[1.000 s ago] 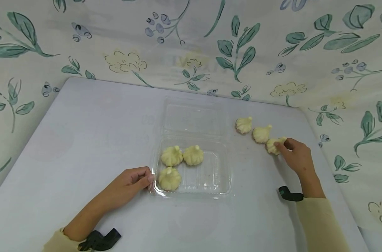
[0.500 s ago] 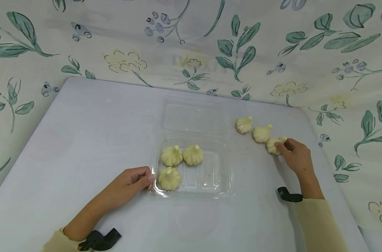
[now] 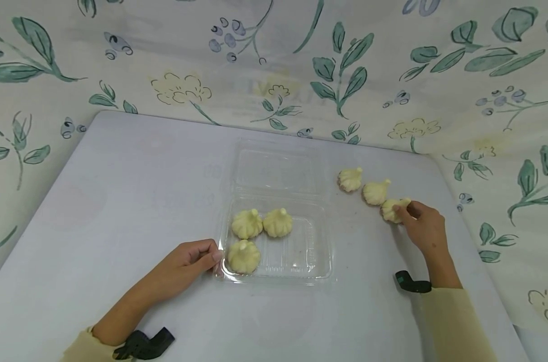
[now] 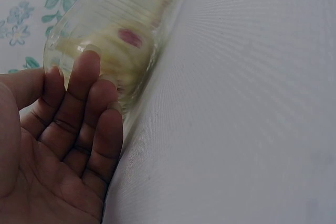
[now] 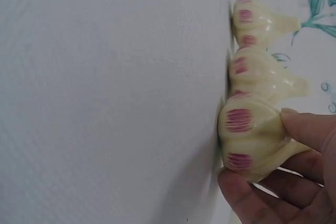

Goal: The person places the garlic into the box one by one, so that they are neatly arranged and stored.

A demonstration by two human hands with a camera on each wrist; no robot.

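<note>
A clear plastic box (image 3: 301, 251) lies with its lid (image 3: 276, 168) folded back, three pale yellow garlic bulbs inside, one (image 3: 244, 257) at the near left corner. My left hand (image 3: 183, 269) pinches the box's left rim between thumb and fingers; in the left wrist view the fingertips of that hand (image 4: 68, 129) are against the clear wall. At the right, my right hand (image 3: 425, 229) grips a garlic bulb (image 3: 391, 211) by thumb and fingers. The right wrist view shows this bulb (image 5: 252, 135), with purple patches, touching the middle bulb (image 5: 257, 74) of a row of three.
Two other bulbs, one (image 3: 375, 192) beside the gripped one and one (image 3: 349, 180) farther back, stand right of the box on the white table (image 3: 133, 201). A floral cloth (image 3: 256, 65) hangs behind the table. Black wrist devices sit on both arms.
My right wrist and sleeve have shifted slightly left, while the fingers stay on the same bulb. The left hand, the box and the bulbs hold their places.
</note>
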